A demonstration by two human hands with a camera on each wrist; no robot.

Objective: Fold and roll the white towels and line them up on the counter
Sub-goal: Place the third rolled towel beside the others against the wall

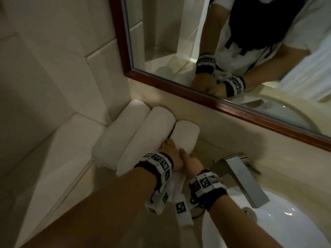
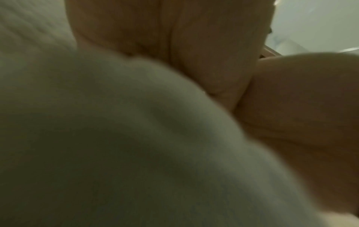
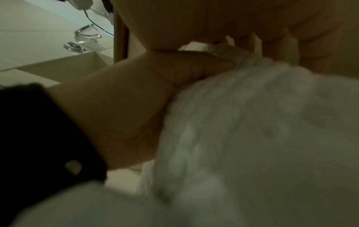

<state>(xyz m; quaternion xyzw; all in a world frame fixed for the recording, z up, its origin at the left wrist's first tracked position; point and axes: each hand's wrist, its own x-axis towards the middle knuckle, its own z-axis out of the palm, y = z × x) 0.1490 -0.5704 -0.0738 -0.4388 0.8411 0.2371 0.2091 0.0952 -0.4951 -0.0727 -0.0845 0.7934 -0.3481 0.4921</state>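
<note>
Three rolled white towels lie side by side in the counter's left corner: the first towel [image 1: 123,127], the second towel [image 1: 152,133] and the third towel [image 1: 186,133], which is shorter and rightmost. My left hand [image 1: 171,151] and right hand [image 1: 190,162] sit close together on the near end of the third towel, fingers curled over it. In the left wrist view, blurred white towel [image 2: 136,138] fills the frame under my left hand [image 2: 194,38]. In the right wrist view, my right hand [image 3: 213,23] curls over the towel [image 3: 252,130], and my left hand [image 3: 136,95] presses beside it.
A chrome faucet [image 1: 240,174] stands just right of my hands, above the white sink basin [image 1: 268,221]. A wood-framed mirror [image 1: 179,90] runs along the back wall. A tiled wall [image 1: 53,77] closes the left side of the beige counter [image 1: 211,140].
</note>
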